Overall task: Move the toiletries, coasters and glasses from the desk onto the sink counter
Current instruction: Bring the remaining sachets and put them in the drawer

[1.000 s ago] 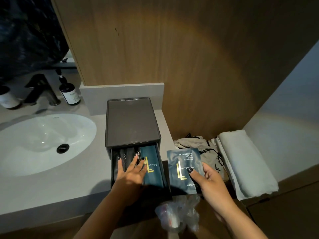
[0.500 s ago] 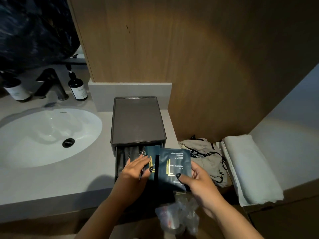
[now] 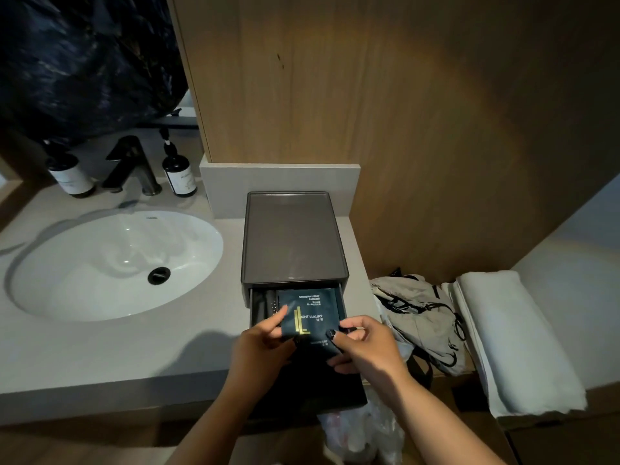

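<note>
A dark blue toiletry packet [image 3: 310,315] with gold lettering lies over the open drawer [image 3: 261,305] of a grey box [image 3: 293,236] on the sink counter [image 3: 110,350]. My right hand [image 3: 365,345] pinches the packet's lower right corner between thumb and fingers. My left hand [image 3: 260,344] holds its left edge, fingers along the side. More dark items lie in the drawer's left part, half hidden. No coasters or glasses show.
A white basin [image 3: 110,263] with a dark tap [image 3: 129,166] and two pump bottles [image 3: 179,174] lies left. Right of the counter, lower down, sit a crumpled grey bag [image 3: 416,317] and a folded white towel [image 3: 513,340]. A clear plastic bag [image 3: 365,434] hangs below.
My right hand carried the packet left from beside the box to over the open drawer. My left hand came off the drawer's contents and took the packet's left edge.
</note>
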{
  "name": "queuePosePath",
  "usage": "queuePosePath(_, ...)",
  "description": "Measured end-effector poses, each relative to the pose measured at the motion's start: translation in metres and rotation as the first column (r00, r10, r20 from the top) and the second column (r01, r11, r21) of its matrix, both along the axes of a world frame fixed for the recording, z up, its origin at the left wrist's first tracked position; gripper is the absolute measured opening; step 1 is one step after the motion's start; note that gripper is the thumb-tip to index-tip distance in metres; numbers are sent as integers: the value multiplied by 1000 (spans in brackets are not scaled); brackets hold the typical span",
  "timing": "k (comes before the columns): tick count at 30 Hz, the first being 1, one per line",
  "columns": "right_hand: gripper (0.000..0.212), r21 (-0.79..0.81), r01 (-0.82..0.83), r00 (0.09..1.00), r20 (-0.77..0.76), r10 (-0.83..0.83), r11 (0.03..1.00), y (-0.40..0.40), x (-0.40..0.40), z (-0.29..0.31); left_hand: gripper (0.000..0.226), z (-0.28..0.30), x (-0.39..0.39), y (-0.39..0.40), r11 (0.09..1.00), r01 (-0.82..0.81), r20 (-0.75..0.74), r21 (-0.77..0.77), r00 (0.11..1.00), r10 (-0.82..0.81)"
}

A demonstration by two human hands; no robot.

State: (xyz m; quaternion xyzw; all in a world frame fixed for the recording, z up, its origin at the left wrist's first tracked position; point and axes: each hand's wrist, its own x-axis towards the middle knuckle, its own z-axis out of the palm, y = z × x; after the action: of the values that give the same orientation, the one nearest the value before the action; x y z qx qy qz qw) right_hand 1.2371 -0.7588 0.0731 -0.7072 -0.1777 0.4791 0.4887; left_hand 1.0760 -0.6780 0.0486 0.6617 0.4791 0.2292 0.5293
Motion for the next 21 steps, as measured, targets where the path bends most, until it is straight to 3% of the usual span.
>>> queuePosePath(8,15,-23,54,993,111,-51,998,-4,12,-5,46,-13,28,18,941,58,-219,333,975,17)
queuePosePath(12,16,1,51,987,150,-51,999,-7,14,-5,49,-28,45,25,861,168,-311,481,950,-12)
queuePosePath(15,15,3,36,986,162,-36,999,-11,16,-6,65,-31,54,25,778,286,-450,560,893,-5)
queuePosePath(18,14,15,34,990,137,-36,999,-14,18,-6,75,-26,56,28,687,386,-592,616,802,79)
queuePosePath(21,14,34,45,994,98,-48,998,-18,19,-5,73,-22,57,34,617,419,-619,666,771,146)
